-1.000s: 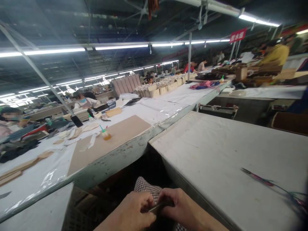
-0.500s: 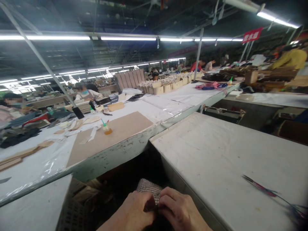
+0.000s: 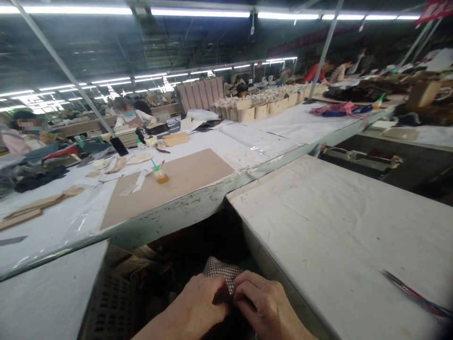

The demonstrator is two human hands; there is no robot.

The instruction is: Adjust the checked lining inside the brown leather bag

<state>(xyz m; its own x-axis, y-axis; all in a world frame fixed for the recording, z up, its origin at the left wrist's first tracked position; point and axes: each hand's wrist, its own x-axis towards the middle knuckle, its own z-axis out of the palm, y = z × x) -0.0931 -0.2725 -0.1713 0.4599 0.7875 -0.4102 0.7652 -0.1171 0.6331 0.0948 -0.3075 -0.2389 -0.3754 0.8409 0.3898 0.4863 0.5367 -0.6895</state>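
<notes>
At the bottom centre my left hand and my right hand are pressed together, fingers curled, over a small piece of brown-and-white checked fabric. Both hands pinch the fabric down in the dark gap between the tables. What else lies between the fingers is hidden. A thin pink-and-dark tool lies on the white table to my right, apart from both hands.
A long white bench runs across in front, with a brown board, a small glue bottle, cut pieces and rows of beige boxes. Other people sit along the far side. A grey crate is below left.
The view has tilted down and the scene has shifted up. The thin metal piece seen between my fingers a second ago is now hidden; my hands have closed tighter over the checked fabric.
</notes>
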